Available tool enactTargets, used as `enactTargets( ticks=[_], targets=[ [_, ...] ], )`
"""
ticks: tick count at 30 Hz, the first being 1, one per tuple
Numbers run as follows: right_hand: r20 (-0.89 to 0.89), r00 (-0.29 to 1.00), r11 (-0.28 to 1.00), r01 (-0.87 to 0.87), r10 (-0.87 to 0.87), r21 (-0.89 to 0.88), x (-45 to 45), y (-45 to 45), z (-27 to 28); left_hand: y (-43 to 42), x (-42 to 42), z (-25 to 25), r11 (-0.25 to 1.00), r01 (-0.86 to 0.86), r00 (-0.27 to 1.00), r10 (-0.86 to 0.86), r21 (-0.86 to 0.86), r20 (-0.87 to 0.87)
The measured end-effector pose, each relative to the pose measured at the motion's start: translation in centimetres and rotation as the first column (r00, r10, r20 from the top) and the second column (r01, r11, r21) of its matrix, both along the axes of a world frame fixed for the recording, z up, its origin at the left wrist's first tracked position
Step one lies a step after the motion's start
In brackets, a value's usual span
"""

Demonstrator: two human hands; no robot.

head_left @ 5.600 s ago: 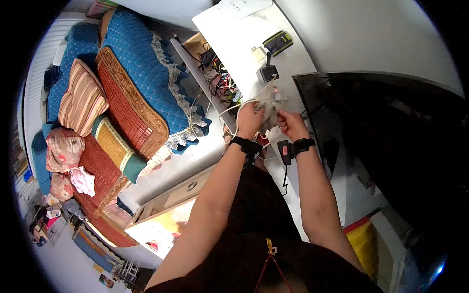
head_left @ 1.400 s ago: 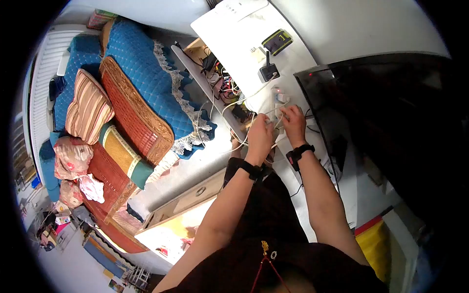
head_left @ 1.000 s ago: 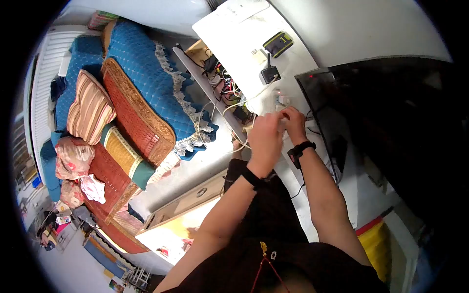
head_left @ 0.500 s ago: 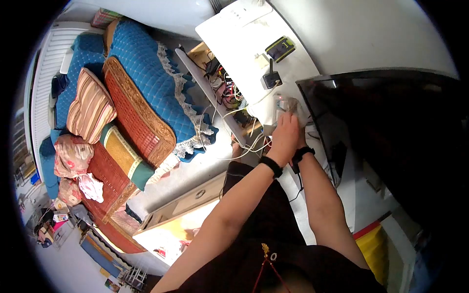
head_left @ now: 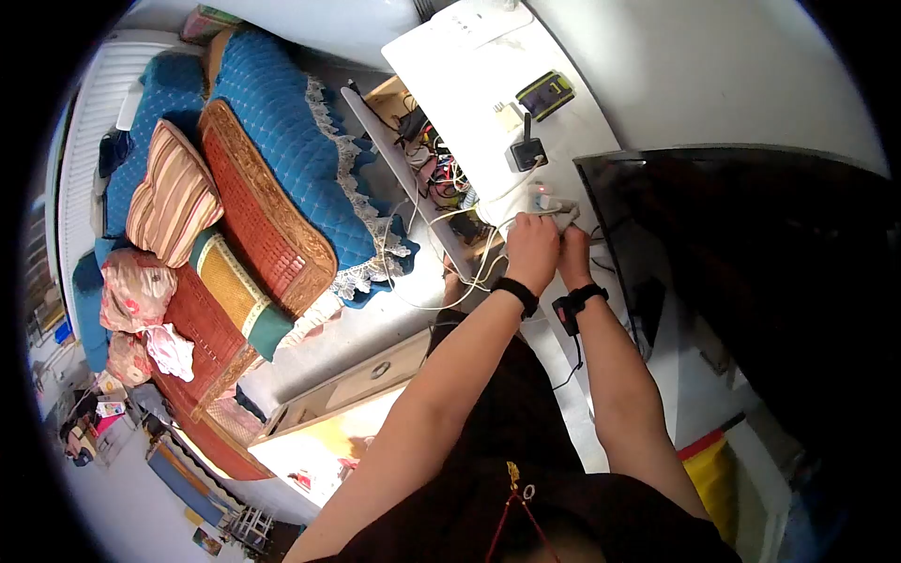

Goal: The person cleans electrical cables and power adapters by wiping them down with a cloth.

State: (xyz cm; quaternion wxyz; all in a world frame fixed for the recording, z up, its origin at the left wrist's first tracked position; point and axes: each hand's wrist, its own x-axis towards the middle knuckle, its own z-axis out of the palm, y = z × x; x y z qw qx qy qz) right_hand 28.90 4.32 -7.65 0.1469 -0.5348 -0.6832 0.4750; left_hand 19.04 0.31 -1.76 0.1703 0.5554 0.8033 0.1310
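Note:
My left hand [head_left: 533,246] is closed at the front part of the white cabinet top [head_left: 497,75], beside a white power strip [head_left: 544,201] with a small red light. My right hand [head_left: 575,251] is close beside it, its fingers closed at a pale, crumpled thing that may be a clear bag. What the left fingers hold is hidden. White cables [head_left: 441,218] loop to the left of my hands and over the edge of an open drawer [head_left: 404,169]. Farther back stands a black cube-shaped adapter [head_left: 527,154] with a cable plugged in.
Tangled cables fill the drawer. A black and green box [head_left: 545,95] and a white plug adapter [head_left: 508,116] lie farther back. A large dark screen [head_left: 741,281] stands at the right. At the left is a sofa with a blue cover [head_left: 282,122] and a striped cushion [head_left: 175,194].
My hands came together from apart. The pale crumpled thing, spread over the power strip half a second ago, now looks smaller and gathered at my fingers. My left hand has shifted slightly left.

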Motion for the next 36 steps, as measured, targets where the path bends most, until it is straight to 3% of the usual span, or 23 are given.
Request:
enactTargets(
  ticks=[1, 8, 10, 13, 15, 19, 24, 26, 32, 34, 36],
  targets=[
    [0.079, 0.99, 0.973, -0.127, 0.114, 0.191, -0.4, -0.1, 1.2, 0.2, -0.2, -0.2, 0.999, 0.006, 1.0, -0.006, -0.039, 0.002],
    [0.036, 0.984, 0.966, -0.177, 0.173, 0.188, -0.3, 0.5, 0.8, 0.4, -1.0, 0.8, 0.984, 0.029, 0.998, -0.018, -0.176, 0.061],
    [0.084, 0.972, 0.92, -0.233, 0.218, 0.313, -0.7, 0.6, 1.9, -0.2, -1.1, 0.3, 0.978, 0.012, 0.993, 0.013, -0.21, 0.121],
    [0.081, 0.974, 0.951, -0.222, 0.209, 0.213, -0.8, 0.4, 2.1, -1.1, -1.8, 1.1, 0.969, -0.052, 0.972, 0.105, -0.242, 0.21],
    [0.03, 0.982, 0.968, -0.187, 0.184, 0.167, -1.0, 0.3, 2.4, -2.0, -2.7, 2.7, 0.927, -0.019, 0.959, 0.123, -0.375, 0.255],
    [0.016, 0.99, 0.988, -0.143, 0.142, 0.057, -1.1, 0.4, 2.4, -5.6, -4.8, 5.6, 0.919, -0.01, 0.946, 0.136, -0.395, 0.293],
    [0.047, 0.989, 0.989, -0.139, 0.137, 0.055, -0.9, 0.5, 1.8, -11.4, -8.5, 9.3, 0.933, -0.052, 0.888, 0.206, -0.357, 0.411],
    [0.058, 0.987, 0.988, -0.15, 0.147, 0.044, -0.9, 0.6, 2.2, -13.0, -9.9, 10.3, 0.912, -0.102, 0.781, 0.321, -0.398, 0.536],
    [0.054, 0.984, 0.978, -0.175, 0.17, 0.112, -1.0, 0.4, 2.2, -12.8, -8.3, 4.9, 0.968, -0.123, 0.842, 0.218, -0.218, 0.494],
    [0.131, 0.965, 0.962, -0.245, 0.229, 0.12, -0.8, 0.4, 2.2, -10.6, -6.5, 4.4, 0.975, -0.118, 0.856, 0.196, -0.189, 0.479],
    [0.136, 0.964, 0.958, -0.248, 0.229, 0.144, -0.5, 0.2, 2.4, -8.6, -5.1, 5.3, 0.958, -0.273, 0.88, 0.285, -0.086, 0.381]
  ],
)
